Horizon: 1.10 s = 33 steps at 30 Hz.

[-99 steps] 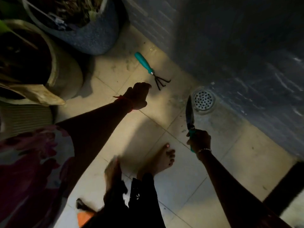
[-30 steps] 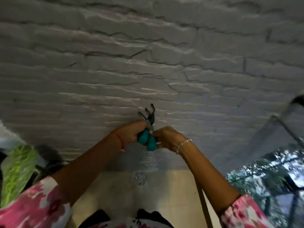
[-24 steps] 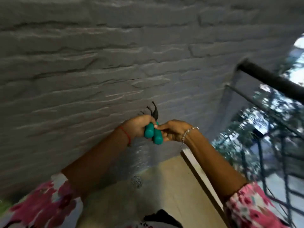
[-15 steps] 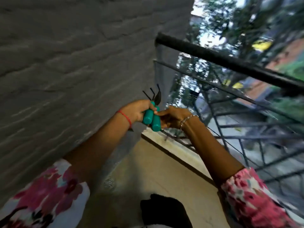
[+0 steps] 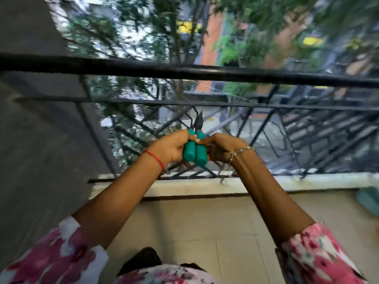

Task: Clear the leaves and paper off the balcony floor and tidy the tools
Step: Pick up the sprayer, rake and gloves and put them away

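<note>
Bundling the two tools (image 5: pixel 193 152) is the step in hand, as we read it. Both teal handles stand side by side, touching, raised in front of us at mid-view, on the near side of the railing (image 5: pixel 184 71). Our left hand (image 5: pixel 170 148) has its fingers curled round the left handle. Our right hand (image 5: pixel 223 147) is curled too, its forefinger and thumb pinching the right handle against the other one. The dark pointed blade (image 5: pixel 200 121) sticks up and away from us. The thin dark lines just left of it may be tines, but we can't confirm that. To do this well, we should get both handles into one fist, gripped low, with the metal ends pointing away from our wrists. The bundle should stay on our side of the bars, because the gaps are wide and a slip there would likely send a tool over the edge. That leaves the other hand free for whatever is left on the floor (image 5: pixel 205 222). No spot to put the tools away shows here, only the grey wall (image 5: pixel 41 130) on the left, the pale ledge (image 5: pixel 297 181) under the bars, and a blurred teal shape (image 5: pixel 369 198) at the far right that we can't identify. We can't judge the sweeping from this view.
</note>
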Motion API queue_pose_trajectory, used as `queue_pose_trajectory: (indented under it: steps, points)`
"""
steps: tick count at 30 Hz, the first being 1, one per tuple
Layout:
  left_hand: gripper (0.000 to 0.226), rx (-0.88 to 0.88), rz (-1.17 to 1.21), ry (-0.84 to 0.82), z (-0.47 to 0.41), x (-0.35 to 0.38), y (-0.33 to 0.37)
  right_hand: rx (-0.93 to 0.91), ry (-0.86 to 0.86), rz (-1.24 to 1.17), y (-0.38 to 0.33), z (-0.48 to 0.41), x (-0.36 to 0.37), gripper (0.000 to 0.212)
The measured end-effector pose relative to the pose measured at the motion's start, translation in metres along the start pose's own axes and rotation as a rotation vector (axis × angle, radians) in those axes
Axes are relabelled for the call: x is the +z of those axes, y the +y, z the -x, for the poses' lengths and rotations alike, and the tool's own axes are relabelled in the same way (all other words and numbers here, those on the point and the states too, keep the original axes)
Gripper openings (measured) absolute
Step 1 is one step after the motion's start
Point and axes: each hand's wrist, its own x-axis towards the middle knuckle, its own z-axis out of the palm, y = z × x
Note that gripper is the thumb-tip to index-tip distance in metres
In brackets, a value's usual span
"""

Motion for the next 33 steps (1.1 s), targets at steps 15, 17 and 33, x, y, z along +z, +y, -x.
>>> queue_pose_trajectory:
  steps: [15,17,33]
  points:
    - [0.018,-0.359,-0.338,-0.405,-0.138,0.214,-0.034,-0.037,0.382,-0.523,0.027,0.053,-0.226,0.014]
    - [0.021,-0.379,-0.389,-0.449,-0.158,0.244,-0.035,-0.066,0.448,-0.564,0.025,0.059,-0.253,0.011]
    - [0.026,-0.69,-0.946,-0.705,-0.255,0.488,-0.138,-0.089,0.998,-0.971,0.098,0.126,-0.467,0.04]
